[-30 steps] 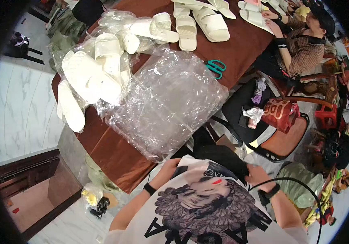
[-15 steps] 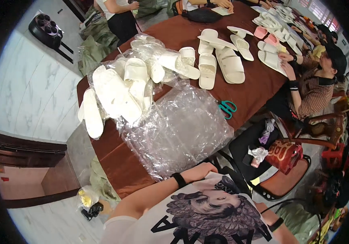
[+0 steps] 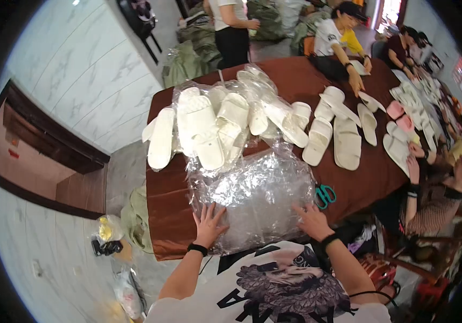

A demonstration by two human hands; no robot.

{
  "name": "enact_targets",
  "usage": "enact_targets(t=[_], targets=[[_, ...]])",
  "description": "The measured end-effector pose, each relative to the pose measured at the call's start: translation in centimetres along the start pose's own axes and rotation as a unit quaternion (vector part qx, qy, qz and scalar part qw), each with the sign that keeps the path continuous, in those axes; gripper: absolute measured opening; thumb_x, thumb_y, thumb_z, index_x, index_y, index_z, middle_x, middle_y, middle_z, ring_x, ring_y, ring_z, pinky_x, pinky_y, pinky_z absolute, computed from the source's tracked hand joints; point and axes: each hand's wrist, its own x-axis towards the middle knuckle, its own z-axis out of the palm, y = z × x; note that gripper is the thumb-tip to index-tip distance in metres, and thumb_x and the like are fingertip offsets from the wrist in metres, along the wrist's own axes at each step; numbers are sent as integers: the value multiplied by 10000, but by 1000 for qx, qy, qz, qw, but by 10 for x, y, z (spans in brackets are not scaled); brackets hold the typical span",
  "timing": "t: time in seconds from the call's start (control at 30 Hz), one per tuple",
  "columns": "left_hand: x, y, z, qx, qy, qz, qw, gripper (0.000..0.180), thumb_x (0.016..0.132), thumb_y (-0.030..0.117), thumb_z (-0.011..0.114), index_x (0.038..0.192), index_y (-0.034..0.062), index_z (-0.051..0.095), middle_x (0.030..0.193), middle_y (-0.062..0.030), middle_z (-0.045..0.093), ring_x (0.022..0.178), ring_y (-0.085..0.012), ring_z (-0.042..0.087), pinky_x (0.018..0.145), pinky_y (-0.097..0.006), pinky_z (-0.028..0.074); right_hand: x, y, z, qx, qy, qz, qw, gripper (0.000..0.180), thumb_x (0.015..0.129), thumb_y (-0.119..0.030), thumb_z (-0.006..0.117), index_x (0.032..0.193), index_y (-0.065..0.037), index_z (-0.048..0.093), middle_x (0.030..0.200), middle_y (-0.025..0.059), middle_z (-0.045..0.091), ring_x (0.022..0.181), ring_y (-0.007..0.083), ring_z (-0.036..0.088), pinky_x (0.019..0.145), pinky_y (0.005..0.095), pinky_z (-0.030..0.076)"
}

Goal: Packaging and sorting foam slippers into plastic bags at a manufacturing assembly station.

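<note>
A clear plastic bag (image 3: pixel 263 196) lies flat at the near side of the table, shiny and crinkled. My left hand (image 3: pixel 208 225) rests on its left edge with fingers spread. At the bag's right edge, my right hand (image 3: pixel 313 220) also lies with fingers apart, close below a pair of green-handled scissors (image 3: pixel 325 196). Beyond the bag is a heap of cream slippers (image 3: pixel 201 124), several of them inside clear plastic. Loose cream slippers (image 3: pixel 347 142) lie to the right of that heap.
A brown cloth covers the table (image 3: pixel 169 215). Across it, a person in white (image 3: pixel 330 40) reaches toward the slippers. At right, another person in a patterned top (image 3: pixel 435 207) handles a white slipper (image 3: pixel 396 148) near pink slippers (image 3: pixel 400 116). Green sacks (image 3: pixel 137 215) stand by the left side.
Both hands have come from near my body onto the plastic bag, fingers now spread. The view has shifted, and the person across the table now stretches an arm toward the loose slippers.
</note>
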Motion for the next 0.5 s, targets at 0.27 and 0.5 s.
enact_targets(t=[0.27,0.5], targets=[[64,-23,-35,-148,305,-35,940,464,758,138,747,1172,15,578,1108,-127,604,1059,-322,538,967,-456,393,35,0,20,-59,-82,10,995,648,751,-251,716,1346,-288,463,1078,145,520,1012,364,570,777,471,503],[201,-43,-55,-272,362,-294,842,584,724,301,795,1172,4,567,1084,-165,617,1090,-349,536,927,-454,428,32,-4,21,-56,-61,16,996,636,746,-262,723,1333,-277,478,1084,128,522,1033,338,556,825,468,481]])
